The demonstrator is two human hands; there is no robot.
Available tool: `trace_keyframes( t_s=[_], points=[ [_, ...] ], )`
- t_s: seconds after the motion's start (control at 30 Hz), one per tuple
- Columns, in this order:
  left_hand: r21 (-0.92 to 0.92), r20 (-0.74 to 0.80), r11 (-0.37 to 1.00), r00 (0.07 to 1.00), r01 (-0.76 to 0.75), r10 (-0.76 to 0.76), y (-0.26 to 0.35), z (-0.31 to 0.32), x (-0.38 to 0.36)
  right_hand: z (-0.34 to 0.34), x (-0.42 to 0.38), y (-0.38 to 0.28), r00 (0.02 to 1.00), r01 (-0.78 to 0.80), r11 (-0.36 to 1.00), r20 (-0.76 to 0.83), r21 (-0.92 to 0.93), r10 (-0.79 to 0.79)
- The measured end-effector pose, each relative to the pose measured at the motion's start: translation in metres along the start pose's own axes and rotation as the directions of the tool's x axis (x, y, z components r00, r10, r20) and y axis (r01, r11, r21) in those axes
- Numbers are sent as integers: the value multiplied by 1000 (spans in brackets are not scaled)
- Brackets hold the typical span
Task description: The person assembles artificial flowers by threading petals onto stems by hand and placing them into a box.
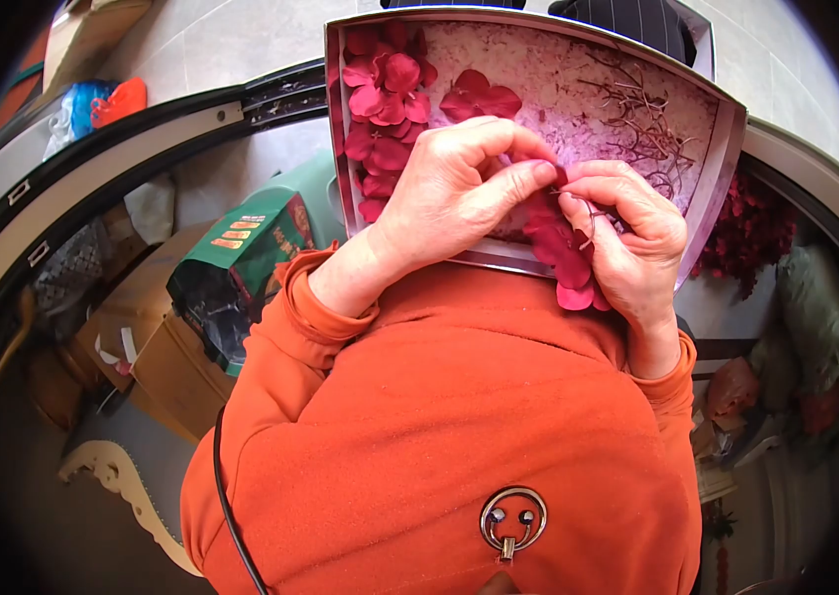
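Over a shallow box [731, 149], both my hands meet at a small dark red piece of artificial flower. My left hand [469, 183] is closed in a pinch on its edge. In the closed fingers of my right hand [632, 228] is a thin brown stem [593, 220], looping out beside the thumb. Crimson petals [560, 243] hang between the hands, against the box's near side; whether they join the stem is hidden by my fingers. Red artificial flowers [385, 99] are heaped along the box's left side, and a separate red flower [479, 96] lies beside them.
Loose brown stems [647, 119] lie tangled in the box's right part. A dark red flower bunch [751, 228] is beyond its right side. At left stand a green printed bag [241, 243] and a cardboard box [167, 347]. A black cable [226, 496] runs down my left side.
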State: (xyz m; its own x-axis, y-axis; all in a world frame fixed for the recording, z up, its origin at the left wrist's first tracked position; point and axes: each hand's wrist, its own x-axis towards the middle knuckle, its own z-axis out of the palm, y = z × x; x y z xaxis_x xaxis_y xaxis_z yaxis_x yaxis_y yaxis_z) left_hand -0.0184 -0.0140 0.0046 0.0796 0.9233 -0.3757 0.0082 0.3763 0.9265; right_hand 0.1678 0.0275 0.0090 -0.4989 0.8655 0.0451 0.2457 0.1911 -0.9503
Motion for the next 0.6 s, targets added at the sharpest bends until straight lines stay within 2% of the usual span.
trace_keyframes(
  t_s=[0.03, 0.1, 0.17, 0.3, 0.37, 0.43, 0.47, 0.5, 0.57, 0.6],
  points=[
    [-61, 19, 997, 999, 52, -51, 0, 0, 0, -1, 0, -1, 1000, -3, 1000, 17, 4, 3],
    [-73, -2, 997, 999, 33, -33, -1, -2, 2, -1, 0, -3, 999, -22, 1000, 31, 15, 21],
    [-214, -21, 972, 994, 97, -103, -1, -5, 3, 0, 0, -2, 998, -39, 999, 45, 27, 38],
    [-311, 14, 938, 987, 154, -158, -3, -5, 4, -2, -1, -1, 995, -55, 998, 80, 29, 53],
    [-291, -9, 948, 991, 126, -134, -4, -6, 4, -4, 0, -5, 995, -46, 999, 90, 19, 44],
    [-271, -30, 957, 993, 98, -111, -7, -7, 5, -6, -1, -8, 961, -237, 963, 178, 126, 213],
    [-299, -29, 950, 994, 94, -107, -9, -7, 5, -6, 0, -6, 961, -237, 963, 178, 127, 213],
    [-325, -28, 941, 994, 88, -103, -10, -7, 5, -5, 2, 0, 983, -81, 992, 170, 100, 63],
    [-329, -42, 939, 992, 98, -118, -6, -5, 5, -6, 2, 2, 982, 76, 995, 167, 70, -87],
    [-333, -57, 937, 989, 107, -133, -4, -4, 4, -8, 1, 0, 984, 3, 995, 176, 103, -21]
  ],
)
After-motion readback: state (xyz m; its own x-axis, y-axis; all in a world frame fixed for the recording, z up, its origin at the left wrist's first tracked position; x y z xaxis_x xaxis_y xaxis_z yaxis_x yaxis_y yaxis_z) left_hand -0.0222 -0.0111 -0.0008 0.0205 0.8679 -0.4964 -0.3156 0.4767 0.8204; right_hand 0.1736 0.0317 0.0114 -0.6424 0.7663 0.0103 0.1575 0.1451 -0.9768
